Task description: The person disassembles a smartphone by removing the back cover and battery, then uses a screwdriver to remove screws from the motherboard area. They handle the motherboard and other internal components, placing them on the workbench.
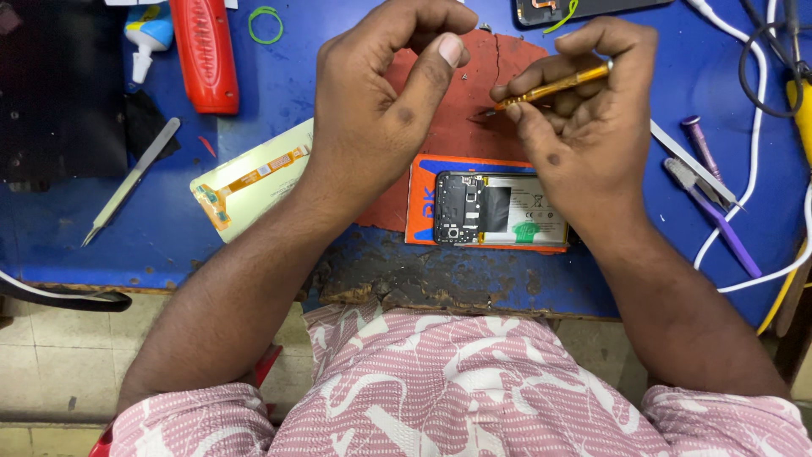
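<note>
- Metal tweezers (131,180) are lying at the far left of the blue counter (51,228), with a red tool handle (205,52) and a green rubber band (265,24) farther back.
- A detached phone panel with an orange flex cable (245,182) is resting just left of the left forearm.
- The left hand (381,93) is hovering over the red mat (469,118), its fingers (440,55) curling narrowly, thumb meeting fingertips; whether they are pinching anything, I cannot tell.
- An opened smartphone (499,209) is lying near the counter's edge, between both wrists.
- The right hand (575,110) is gripping a yellow screwdriver (554,85).
- Purple tools (719,211) and white cables (753,152) are lying at right.
</note>
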